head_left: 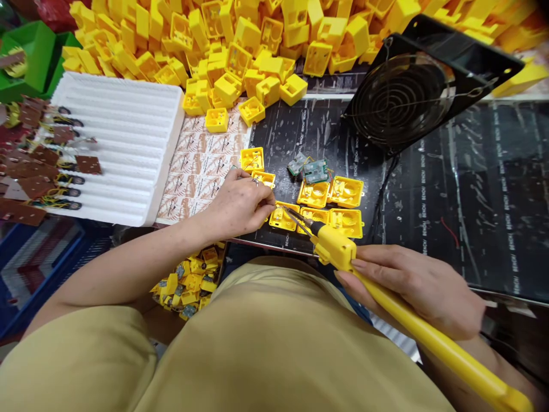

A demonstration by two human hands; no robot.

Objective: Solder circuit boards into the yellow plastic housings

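My right hand [420, 286] is wrapped round a yellow hot-glue-gun-like tool [338, 246], its dark tip pointing left over the small yellow housings. That tip reaches a yellow housing [283, 217] at the table's front edge. My left hand [240, 203] lies just left of it, fingers pinched at the housing's left side; whatever they hold is too small to make out. Several more open housings [346, 191] stand in short rows beside and behind the tip. Green circuit boards [316, 171] rest on the housings, with thin wires attached.
Many yellow housings [227, 86] are heaped along the back. A black fan [398, 103] stands back right. At left, a white ridged foam tray [124, 131] carries brown boards with wires. A filled container [189, 286] sits below the front edge.
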